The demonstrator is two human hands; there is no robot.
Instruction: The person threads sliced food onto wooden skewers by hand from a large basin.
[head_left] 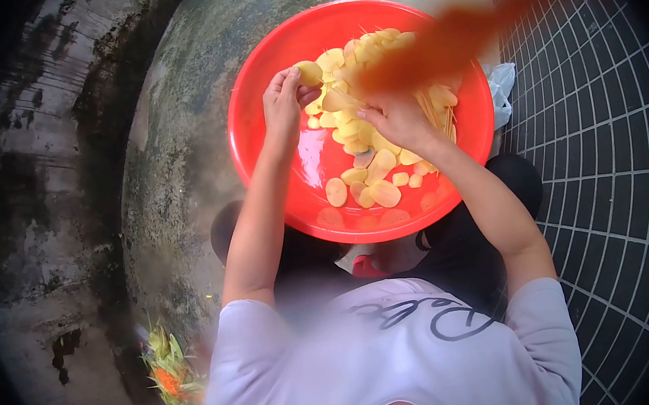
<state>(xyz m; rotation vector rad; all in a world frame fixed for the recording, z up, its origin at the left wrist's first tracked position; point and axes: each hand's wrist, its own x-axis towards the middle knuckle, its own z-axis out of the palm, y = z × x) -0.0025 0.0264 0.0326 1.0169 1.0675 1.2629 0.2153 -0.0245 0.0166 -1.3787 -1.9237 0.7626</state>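
A wide red basin (pixel 259 77) holds a heap of pale yellow potato slices (pixel 383 165), with thin wooden sticks (pixel 447 118) along its right side. My left hand (pixel 282 102), over the basin's left part, pinches a potato slice between thumb and fingers. In the middle of the basin my right hand (pixel 401 122) is closed at some potato slices (pixel 340 99) that point toward the left hand. Whether a stick runs through them I cannot tell. An orange-brown blur (pixel 434 46) close to the camera hides part of the right hand and the heap behind it.
The basin stands between my knees on a stained concrete floor (pixel 178 123). A dark tiled surface (pixel 589 141) lies to the right, with a white plastic bag (pixel 501 90) beside the basin. Green and orange scraps (pixel 171 374) lie at the lower left.
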